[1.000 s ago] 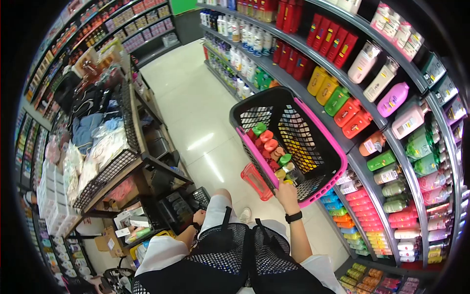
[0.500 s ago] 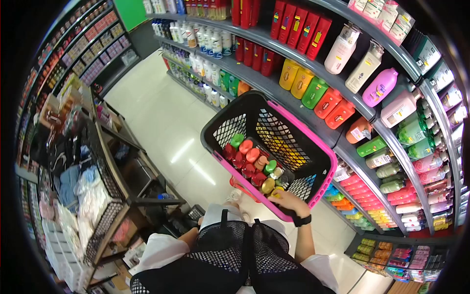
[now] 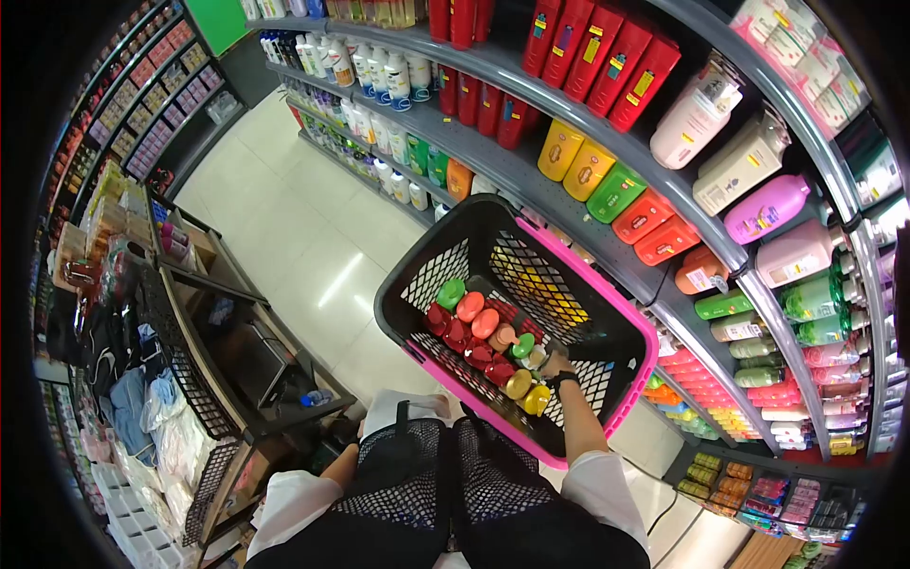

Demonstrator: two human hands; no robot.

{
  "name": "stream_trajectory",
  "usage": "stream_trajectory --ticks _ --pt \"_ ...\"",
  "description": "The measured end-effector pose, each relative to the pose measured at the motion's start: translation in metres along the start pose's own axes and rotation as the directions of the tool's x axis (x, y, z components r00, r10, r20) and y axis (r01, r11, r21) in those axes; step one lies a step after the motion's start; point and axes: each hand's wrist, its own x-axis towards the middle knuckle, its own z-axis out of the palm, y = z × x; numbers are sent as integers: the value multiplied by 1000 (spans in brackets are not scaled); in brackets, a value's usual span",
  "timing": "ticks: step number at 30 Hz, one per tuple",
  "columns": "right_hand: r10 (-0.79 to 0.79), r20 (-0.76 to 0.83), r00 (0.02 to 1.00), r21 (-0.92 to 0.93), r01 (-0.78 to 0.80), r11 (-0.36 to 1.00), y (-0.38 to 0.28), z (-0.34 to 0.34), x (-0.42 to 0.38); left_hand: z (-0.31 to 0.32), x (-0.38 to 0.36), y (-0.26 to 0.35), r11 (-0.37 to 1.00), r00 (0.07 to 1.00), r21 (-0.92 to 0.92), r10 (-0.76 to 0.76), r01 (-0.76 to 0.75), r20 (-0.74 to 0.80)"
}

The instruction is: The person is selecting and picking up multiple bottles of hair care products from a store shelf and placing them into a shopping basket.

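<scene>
My right hand (image 3: 555, 361) reaches down inside a black shopping basket (image 3: 607, 356) with a pink rim. Its fingers close round the top of a pale-capped bottle (image 3: 538, 357) at the right end of the packed bottles. Beside that bottle stand a yellow-topped bottle (image 3: 536, 400), a gold-topped bottle (image 3: 518, 383) and a green-topped bottle (image 3: 522, 345). Several red bottles (image 3: 457, 334) fill the left part of the basket. My left forearm (image 3: 341, 467) hangs at my side, and the fingers of my left hand are hidden.
Curved shelves (image 3: 531, 142) with shampoo and lotion bottles run along the right and the back. A wooden display stand (image 3: 223, 379) with folded clothes is on the left. The tiled aisle floor (image 3: 294, 218) lies between them.
My right hand has moved from the basket's near pink rim down into the basket, onto a bottle. The basket sits slightly lower in view.
</scene>
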Motion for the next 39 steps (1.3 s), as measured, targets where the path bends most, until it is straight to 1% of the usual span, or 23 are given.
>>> stream_trajectory --ticks 1,4,6,7,8,10,14,16,19,20,22,23,24,26,28,29,30,32,34,35,36,37,39 --pt "37 9 999 43 -38 998 3 15 4 -3 -3 3 1000 1000 1 -1 1 -13" --pt "112 -203 973 92 -95 991 6 55 18 3 -24 0 1000 998 0 3 -3 -55" --pt "152 -227 962 128 -126 984 -4 45 0 2 -22 0 1000 997 -2 7 -8 -83" --pt "189 -191 963 197 -151 969 -7 44 -4 2 -10 9 1000 996 1 13 -13 -92" --pt "271 -101 957 122 -259 958 -11 43 -7 -23 3 2 1000 995 4 19 -18 -101" --pt "368 -4 930 165 -363 917 -19 38 -10 -52 27 -1 1000 992 10 30 -29 -119" --pt "256 -53 965 180 -243 953 -4 32 -8 -66 42 21 998 987 23 56 -53 -150" --pt "215 -93 972 325 -174 930 13 30 -8 -86 63 33 943 966 -287 100 -168 -236" --pt "189 -206 960 466 -74 882 35 5 0 -141 95 125 803 762 -356 178 -478 -623" --pt "168 -277 946 465 -22 885 40 -4 -2 -167 90 172 795 744 -350 181 -496 -643" --pt "206 -307 929 651 47 758 20 -74 -70 -203 95 245 718 655 -253 355 -648 -667" --pt "143 -549 824 497 184 848 18 -87 -87 -220 95 285 652 587 -185 475 -735 -655" --pt "164 -647 744 383 132 914 25 -87 -90 -233 89 321 580 512 -120 579 -805 -635" --pt "134 -754 643 340 208 917 8 -134 -152 -241 82 385 468 430 -71 727 -881 -536" --pt "157 -804 573 412 347 842 8 -158 -205 -228 85 455 311 314 -70 874 -948 -371" --pt "173 -860 480 375 365 852 1 -171 -237 -219 75 491 225 249 -116 924 -968 -288" --pt "221 -861 459 400 341 850 -9 -181 -265 -209 65 519 155 174 -131 973 -979 -152" --pt "400 -791 464 606 497 621 -28 -194 -309 -174 51 554 -54 -66 -142 995 -988 77" --pt "525 -729 440 683 516 517 -45 -194 -345 -132 19 572 -200 -263 -270 938 -942 224" --pt "533 -726 434 686 504 525 -52 -192 -356 -112 5 573 -247 -334 -309 902 -918 274" --pt "528 -727 439 686 495 532 -60 -191 -363 -101 -8 568 -240 -358 -356 878 -903 316" --pt "575 -690 439 714 540 446 -72 -189 -367 -83 -14 559 -218 -355 -427 894 -878 274" --pt "550 -704 450 710 479 516 -75 -177 -381 -59 -32 549 -230 -378 -501 900 -834 217"
